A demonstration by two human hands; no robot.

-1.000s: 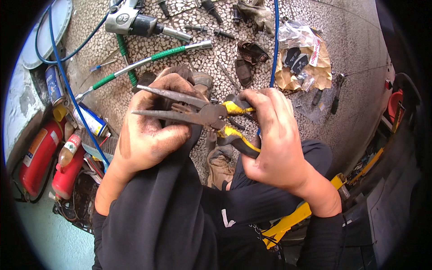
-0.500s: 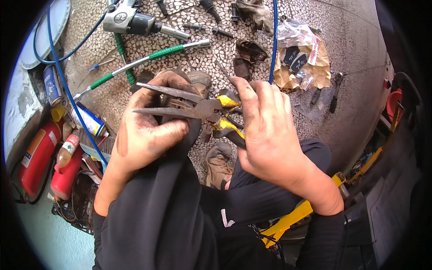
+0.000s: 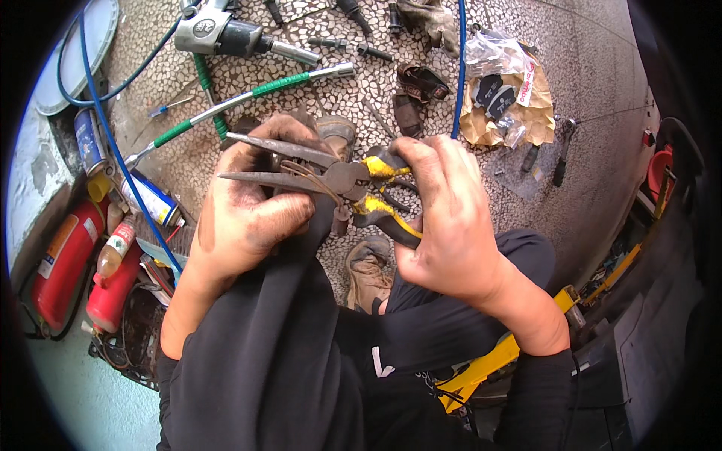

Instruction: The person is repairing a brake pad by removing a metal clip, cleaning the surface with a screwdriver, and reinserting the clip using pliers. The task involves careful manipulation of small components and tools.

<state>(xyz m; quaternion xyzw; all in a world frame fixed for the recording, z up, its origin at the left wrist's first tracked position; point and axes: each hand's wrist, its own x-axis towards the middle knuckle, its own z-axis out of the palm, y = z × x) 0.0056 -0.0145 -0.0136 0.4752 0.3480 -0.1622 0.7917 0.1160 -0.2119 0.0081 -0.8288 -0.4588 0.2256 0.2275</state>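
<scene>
**Two hands working a pair of long-nose pliers over a pebbled floor**

The right hand (image 3: 451, 218) is closed around the yellow-and-black handles of the pliers (image 3: 342, 179); its grip is tight. The plier jaws stand slightly parted, pointing away to the left of that grip, with a thin wire spring (image 3: 304, 177) lying between them. The left hand (image 3: 252, 210) is curled beneath the jaws, fingers folded around a dark part (image 3: 340, 219) that is mostly hidden; what exactly it holds cannot be told. Beyond both grips, on the floor (image 3: 602, 150), lie an impact wrench (image 3: 226, 34), a green-banded rod (image 3: 248, 98) and a blue hose (image 3: 460, 68). Left of the left grip stand red canisters (image 3: 64, 263).
</scene>
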